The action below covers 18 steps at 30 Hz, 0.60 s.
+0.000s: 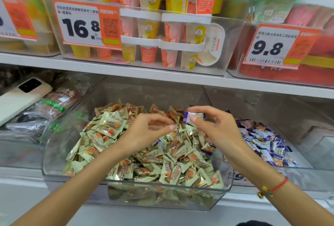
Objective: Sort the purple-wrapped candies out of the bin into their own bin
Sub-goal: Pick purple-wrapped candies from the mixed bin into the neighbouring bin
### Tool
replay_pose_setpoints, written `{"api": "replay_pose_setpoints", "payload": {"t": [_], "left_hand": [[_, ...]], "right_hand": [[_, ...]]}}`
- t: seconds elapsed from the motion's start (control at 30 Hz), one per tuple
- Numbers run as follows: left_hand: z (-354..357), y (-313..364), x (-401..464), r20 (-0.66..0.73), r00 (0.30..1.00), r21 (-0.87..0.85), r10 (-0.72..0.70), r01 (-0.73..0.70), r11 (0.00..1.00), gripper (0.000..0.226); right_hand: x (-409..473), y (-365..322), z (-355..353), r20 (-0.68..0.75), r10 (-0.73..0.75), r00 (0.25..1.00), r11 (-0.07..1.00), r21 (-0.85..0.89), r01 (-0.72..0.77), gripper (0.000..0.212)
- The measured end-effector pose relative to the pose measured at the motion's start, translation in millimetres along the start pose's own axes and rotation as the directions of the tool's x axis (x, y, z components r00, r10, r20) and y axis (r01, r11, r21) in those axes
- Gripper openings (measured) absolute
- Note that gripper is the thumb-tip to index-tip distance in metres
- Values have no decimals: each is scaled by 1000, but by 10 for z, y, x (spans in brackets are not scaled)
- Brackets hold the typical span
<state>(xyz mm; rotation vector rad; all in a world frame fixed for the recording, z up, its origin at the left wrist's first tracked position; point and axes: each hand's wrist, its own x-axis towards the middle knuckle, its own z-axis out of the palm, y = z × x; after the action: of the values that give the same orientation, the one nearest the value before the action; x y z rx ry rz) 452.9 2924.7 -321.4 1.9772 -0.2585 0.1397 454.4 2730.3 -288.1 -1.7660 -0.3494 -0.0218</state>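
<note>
A clear bin in the middle holds several cream-and-orange wrapped candies. A few purple-wrapped candies still lie among them at the right side. My right hand pinches one purple-wrapped candy between thumb and fingers, above the back of the bin. My left hand hovers just left of it with fingers curled and thumb near fingertip, holding nothing that I can see. To the right, a second clear bin holds a pile of purple-wrapped candies.
A white shelf edge runs just above the bins, carrying clear boxes of cup desserts and price tags. A cream phone lies on dark packets in the bin at the left. A red bracelet circles my right wrist.
</note>
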Motion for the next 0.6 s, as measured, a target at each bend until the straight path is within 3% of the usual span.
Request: {"api": "replay_pose_setpoints", "payload": {"t": [0.07, 0.13, 0.2, 0.3, 0.37, 0.4, 0.47, 0.53, 0.6], "left_hand": [[-34, -217, 133, 116, 993, 352, -13, -29, 935, 15], [-32, -367, 258, 244, 966, 621, -89, -85, 779, 19], [-4, -411, 354, 333, 928, 733, -166, -144, 665, 27], [43, -440, 462, 400, 893, 805, -204, -236, 544, 38], [64, -462, 486, 411, 888, 831, -206, -272, 485, 41], [70, -480, 490, 411, 889, 837, -199, -282, 469, 41], [74, -505, 485, 412, 896, 840, -166, -302, 451, 34], [74, -536, 476, 406, 903, 837, -143, -304, 455, 25], [60, -545, 467, 397, 906, 831, -148, -286, 477, 24]], "right_hand": [[-42, -32, -96, -34, -68, 997, 998, -6, 68, 13], [-89, -46, -188, -88, -137, 987, 988, -87, 130, 12], [-91, 20, -334, -192, -157, 969, 986, -80, 144, 13], [7, 230, -622, -422, -44, 905, 998, 29, 62, 15], [107, 448, -805, -483, -69, 873, 993, -118, 13, 11], [156, 564, -880, -458, -120, 881, 967, -254, -1, 9], [229, 789, -990, -278, -133, 951, 854, -520, -33, 19], [294, 945, -1094, 33, 75, 997, 664, -747, -25, 62], [349, 1011, -1136, 155, 379, 912, 434, -900, -27, 71]]}}
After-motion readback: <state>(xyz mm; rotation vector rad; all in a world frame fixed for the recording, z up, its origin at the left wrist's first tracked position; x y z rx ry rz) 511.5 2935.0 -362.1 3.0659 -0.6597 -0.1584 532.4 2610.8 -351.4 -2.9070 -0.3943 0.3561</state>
